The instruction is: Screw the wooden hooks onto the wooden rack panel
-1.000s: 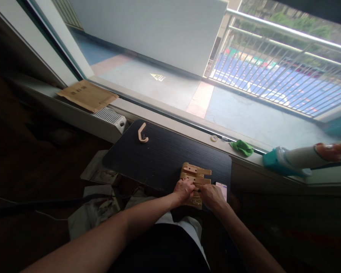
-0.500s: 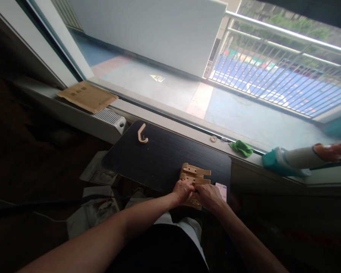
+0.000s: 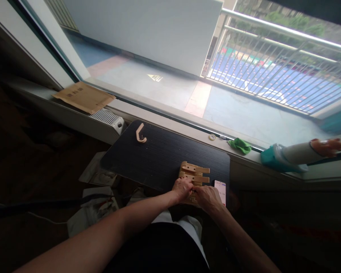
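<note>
A light wooden piece [image 3: 193, 169] with parallel slats and dark holes lies near the right end of the black table. My left hand [image 3: 183, 188] is closed on its near left part, fingers bent over the wood. My right hand [image 3: 208, 197] meets it from the right, fingers pinched together over the same piece. A small dark thing shows between the two hands; I cannot make out what it is. The near part of the wooden piece is partly hidden by both hands. Just right of my right hand lies a phone [image 3: 221, 192] with its screen lit.
On the black table [image 3: 159, 159], a hook-shaped wooden part [image 3: 140, 134] lies at the far left. Along the sill are a tape roll [image 3: 212, 137], a green cloth [image 3: 240, 146] and a teal container [image 3: 268, 157]. A brown envelope [image 3: 85, 97] rests on the radiator [image 3: 108, 117].
My right hand has shifted slightly toward me, showing more of the phone and the second slat. My left hand stays in place on the wooden piece. The view has moved a little.
</note>
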{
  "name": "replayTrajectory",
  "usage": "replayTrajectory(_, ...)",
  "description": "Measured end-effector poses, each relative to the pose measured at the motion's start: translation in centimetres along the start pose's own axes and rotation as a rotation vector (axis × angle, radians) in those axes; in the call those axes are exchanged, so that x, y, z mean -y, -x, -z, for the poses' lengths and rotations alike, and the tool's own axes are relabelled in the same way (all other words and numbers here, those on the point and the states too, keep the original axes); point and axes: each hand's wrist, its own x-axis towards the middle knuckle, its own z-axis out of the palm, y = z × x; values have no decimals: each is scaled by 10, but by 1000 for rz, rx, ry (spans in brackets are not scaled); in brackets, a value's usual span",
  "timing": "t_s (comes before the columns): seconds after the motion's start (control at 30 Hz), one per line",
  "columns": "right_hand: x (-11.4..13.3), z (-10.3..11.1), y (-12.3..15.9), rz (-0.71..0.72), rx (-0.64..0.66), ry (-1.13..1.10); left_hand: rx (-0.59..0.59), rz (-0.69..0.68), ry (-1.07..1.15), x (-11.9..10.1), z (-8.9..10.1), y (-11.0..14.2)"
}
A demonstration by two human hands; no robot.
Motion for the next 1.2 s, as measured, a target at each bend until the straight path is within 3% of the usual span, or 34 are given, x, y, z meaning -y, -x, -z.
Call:
replayTrajectory(0.53, -12, 2, 5, -71, 6, -5, -19, -20, 3, 0, -2, 0)
replayTrajectory(0.93, -1, 3, 3, -33, -3, 49, 21, -14, -17, 1, -2, 0)
replayTrajectory(1.2, -6, 6, -1, 97, 24, 83, 1, -23, -18, 0, -2, 1)
